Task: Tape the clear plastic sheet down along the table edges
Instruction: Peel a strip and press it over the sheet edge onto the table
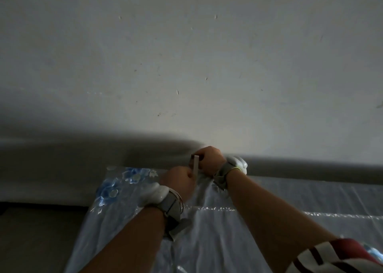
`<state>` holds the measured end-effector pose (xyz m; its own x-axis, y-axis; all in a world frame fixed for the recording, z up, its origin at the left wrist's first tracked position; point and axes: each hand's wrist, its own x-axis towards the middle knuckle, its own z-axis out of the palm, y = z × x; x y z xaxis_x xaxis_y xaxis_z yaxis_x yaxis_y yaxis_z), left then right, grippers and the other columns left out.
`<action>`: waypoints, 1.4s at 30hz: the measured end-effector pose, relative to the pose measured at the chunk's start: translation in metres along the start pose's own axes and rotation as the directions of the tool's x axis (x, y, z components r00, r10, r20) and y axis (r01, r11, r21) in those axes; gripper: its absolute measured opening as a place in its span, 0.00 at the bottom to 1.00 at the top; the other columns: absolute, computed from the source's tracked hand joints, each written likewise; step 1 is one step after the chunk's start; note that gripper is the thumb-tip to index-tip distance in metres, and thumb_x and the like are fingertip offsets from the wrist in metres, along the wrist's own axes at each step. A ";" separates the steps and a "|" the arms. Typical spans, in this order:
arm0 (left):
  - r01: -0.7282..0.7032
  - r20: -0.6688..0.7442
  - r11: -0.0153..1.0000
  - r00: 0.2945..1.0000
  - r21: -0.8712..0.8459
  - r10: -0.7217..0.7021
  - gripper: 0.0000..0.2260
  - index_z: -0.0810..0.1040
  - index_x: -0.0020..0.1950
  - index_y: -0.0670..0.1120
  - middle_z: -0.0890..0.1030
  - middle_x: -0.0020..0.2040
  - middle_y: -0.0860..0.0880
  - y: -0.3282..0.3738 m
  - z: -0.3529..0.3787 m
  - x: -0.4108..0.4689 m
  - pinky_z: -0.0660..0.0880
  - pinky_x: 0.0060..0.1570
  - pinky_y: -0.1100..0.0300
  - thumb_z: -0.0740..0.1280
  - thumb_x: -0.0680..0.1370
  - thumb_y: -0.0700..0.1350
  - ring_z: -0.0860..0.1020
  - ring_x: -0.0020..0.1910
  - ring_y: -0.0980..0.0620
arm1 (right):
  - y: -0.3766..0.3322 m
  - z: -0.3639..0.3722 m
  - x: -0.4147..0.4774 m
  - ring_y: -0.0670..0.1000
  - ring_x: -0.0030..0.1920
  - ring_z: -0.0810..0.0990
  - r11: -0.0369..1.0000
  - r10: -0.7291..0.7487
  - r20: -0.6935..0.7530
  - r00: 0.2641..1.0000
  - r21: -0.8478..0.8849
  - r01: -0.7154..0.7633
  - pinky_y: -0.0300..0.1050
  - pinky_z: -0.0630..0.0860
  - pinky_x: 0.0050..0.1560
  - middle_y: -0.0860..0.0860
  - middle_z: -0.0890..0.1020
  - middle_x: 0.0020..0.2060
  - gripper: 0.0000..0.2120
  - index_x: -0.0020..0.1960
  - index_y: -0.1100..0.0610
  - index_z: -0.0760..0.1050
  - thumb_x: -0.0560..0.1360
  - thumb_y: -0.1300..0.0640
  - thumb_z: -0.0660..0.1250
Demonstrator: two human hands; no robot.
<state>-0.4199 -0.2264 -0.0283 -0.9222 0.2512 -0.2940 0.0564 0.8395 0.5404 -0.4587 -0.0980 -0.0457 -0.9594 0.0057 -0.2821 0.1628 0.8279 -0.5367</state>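
Observation:
A clear plastic sheet (228,231) lies wrinkled over the table, whose blue flowered cloth (116,187) shows through at the far left corner. Both my hands are at the table's far edge by the wall. My right hand (209,160) is curled around what looks like a tape roll, mostly hidden inside the fist. A short pale strip of tape (195,166) runs from it down to my left hand (180,179), which pinches the strip's lower end. Both hands hover just above the sheet's far edge.
A plain grey wall (186,65) rises right behind the table. The floor (37,235) lies in shadow to the left of the table. A crease line (310,213) crosses the sheet to the right. Each wrist carries a strapped white device.

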 end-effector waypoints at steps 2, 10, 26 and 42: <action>-0.012 0.022 0.999 1.000 0.030 0.012 0.14 0.75 0.38 0.36 0.81 0.47 0.35 0.000 0.001 0.004 0.73 0.44 0.52 0.60 0.77 0.45 0.78 0.48 0.37 | 0.001 0.000 0.002 0.58 0.53 0.80 0.999 0.038 0.050 0.998 -0.022 -0.037 0.43 0.72 0.50 0.58 0.84 0.50 0.09 0.51 0.58 0.82 0.73 0.57 0.66; -0.046 0.179 0.977 0.984 0.206 0.009 0.13 0.79 0.55 0.40 0.79 0.59 0.41 0.010 -0.005 0.012 0.72 0.56 0.53 0.58 0.77 0.41 0.76 0.58 0.41 | 0.002 -0.005 0.009 0.49 0.47 0.72 0.981 0.193 0.290 0.937 -0.033 -0.191 0.40 0.68 0.47 0.59 0.78 0.61 0.16 0.62 0.62 0.74 0.75 0.63 0.62; -0.076 -0.289 0.881 0.929 0.467 0.234 0.19 0.73 0.41 0.53 0.81 0.45 0.50 -0.055 0.018 0.018 0.65 0.53 0.47 0.45 0.76 0.58 0.76 0.46 0.45 | 0.005 0.005 -0.007 0.53 0.46 0.81 0.986 0.086 -0.139 0.987 0.154 -0.064 0.45 0.79 0.48 0.50 0.84 0.44 0.18 0.41 0.48 0.83 0.67 0.66 0.59; -0.051 -0.296 0.863 0.928 0.503 0.228 0.19 0.74 0.43 0.51 0.81 0.47 0.49 -0.052 0.019 0.019 0.64 0.54 0.49 0.46 0.75 0.56 0.76 0.49 0.45 | -0.001 -0.003 -0.016 0.55 0.48 0.80 0.996 0.061 -0.036 0.998 0.069 -0.058 0.44 0.78 0.50 0.53 0.85 0.45 0.18 0.42 0.52 0.84 0.69 0.68 0.59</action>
<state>-0.4329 -0.2561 -0.0775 -0.9559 0.2813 0.0839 0.2881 0.9538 0.0847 -0.4443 -0.0967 -0.0381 -0.9553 0.0760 -0.2857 0.2337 0.7858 -0.5726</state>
